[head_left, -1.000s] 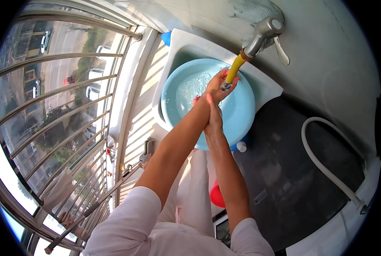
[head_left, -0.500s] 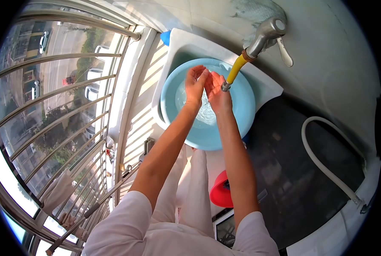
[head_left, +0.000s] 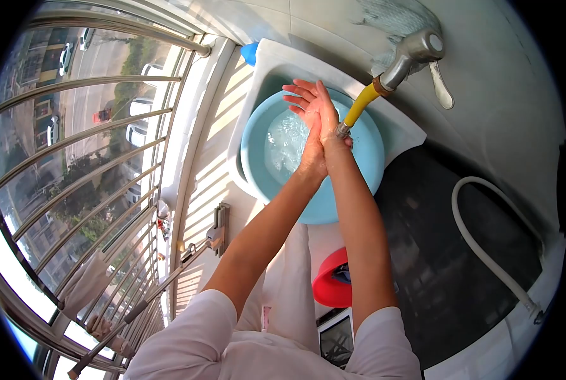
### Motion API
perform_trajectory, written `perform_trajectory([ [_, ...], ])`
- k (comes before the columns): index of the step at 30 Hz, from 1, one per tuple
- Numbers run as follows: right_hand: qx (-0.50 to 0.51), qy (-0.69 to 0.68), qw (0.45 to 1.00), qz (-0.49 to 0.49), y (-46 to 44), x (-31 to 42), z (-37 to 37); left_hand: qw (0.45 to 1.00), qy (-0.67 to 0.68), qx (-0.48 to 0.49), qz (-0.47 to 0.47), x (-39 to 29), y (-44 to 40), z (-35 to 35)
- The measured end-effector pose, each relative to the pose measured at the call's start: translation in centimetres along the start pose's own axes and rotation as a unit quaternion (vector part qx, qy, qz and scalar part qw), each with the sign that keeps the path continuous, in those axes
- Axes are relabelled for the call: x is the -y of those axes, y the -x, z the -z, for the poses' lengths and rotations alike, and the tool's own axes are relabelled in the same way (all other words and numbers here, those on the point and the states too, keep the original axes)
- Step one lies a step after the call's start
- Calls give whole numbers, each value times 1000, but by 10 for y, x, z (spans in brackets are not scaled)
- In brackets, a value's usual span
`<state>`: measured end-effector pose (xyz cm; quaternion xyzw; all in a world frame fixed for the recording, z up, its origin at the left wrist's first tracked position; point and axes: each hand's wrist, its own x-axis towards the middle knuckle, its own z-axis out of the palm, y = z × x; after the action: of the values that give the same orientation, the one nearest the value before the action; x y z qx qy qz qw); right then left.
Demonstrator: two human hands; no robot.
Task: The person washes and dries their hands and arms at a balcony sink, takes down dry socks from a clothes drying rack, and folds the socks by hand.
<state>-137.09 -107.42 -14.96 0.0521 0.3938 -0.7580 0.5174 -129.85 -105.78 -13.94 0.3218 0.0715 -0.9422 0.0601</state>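
Note:
My left hand point(head_left: 313, 152) is wrapped round my right wrist, its fingertips showing on the far side under the tap's outlet. My right hand point(head_left: 313, 104) is open, palm up and wet, with its fingers spread toward the left. Both are above a light blue basin point(head_left: 250, 166) that has rippling water point(head_left: 284, 144) in it. A yellow hose point(head_left: 361, 106) with a metal end hangs from the metal tap point(head_left: 411, 57) and ends right at my right wrist. The basin sits in a white sink point(head_left: 402, 134).
Right of the sink is a dark surface point(head_left: 444, 253) with a pale hose point(head_left: 479, 244) over it. A red container point(head_left: 329, 292) stands below by my legs. A mop point(head_left: 216, 229) leans at the left, near the window bars point(head_left: 83, 136).
My left hand has moved from beside the right one to round its wrist. My right hand has gone from cupped to spread, turned leftward.

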Motion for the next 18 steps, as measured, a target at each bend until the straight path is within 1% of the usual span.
perform_trajectory([
  [1,-6,120,992,31,-2,-6,5,999,16,-29,13,2,-3,5],
  [2,-12,237,970,61,-4,-16,11,997,32,-58,25,5,-6,14],
  [3,-16,349,933,89,-4,-20,9,994,47,-89,37,4,-2,11],
  [4,-29,425,894,137,-7,-20,9,987,58,-143,48,2,0,8],
  [5,-43,499,846,184,-10,-16,12,986,23,-162,24,8,1,5],
  [7,-69,627,729,264,-7,-9,9,976,-45,-210,-24,28,41,-29],
  [8,-57,719,653,231,-6,0,13,958,-163,-220,-84,52,49,-19],
  [9,-68,730,632,251,-7,-1,15,922,-279,-225,-143,65,57,-25],
  [10,-79,743,608,270,-7,-2,19,940,-254,-215,-83,61,64,-25],
  [11,-89,757,581,285,-4,-5,22,942,-247,-220,-59,56,65,-25],
  [12,-103,745,590,292,-4,-8,24,945,-238,-222,-36,50,61,-28],
  [13,-149,610,742,237,-6,-8,26,947,-230,-224,-15,45,55,-30],
  [14,-188,443,860,169,-8,-9,25,961,-220,-166,-18,41,51,-28],
  [15,-219,254,937,94,-9,-10,24,972,-187,-136,-32,32,41,-23],
  [16,-216,108,969,44,-2,-9,20,976,-154,-145,-44,18,32,-25],
  [17,-143,-37,989,-25,0,-9,21,996,-56,-74,-19,5,14,-10],
  [18,-115,-127,985,-4,9,-9,13,997,-28,-60,-43,-3,7,-9],
])
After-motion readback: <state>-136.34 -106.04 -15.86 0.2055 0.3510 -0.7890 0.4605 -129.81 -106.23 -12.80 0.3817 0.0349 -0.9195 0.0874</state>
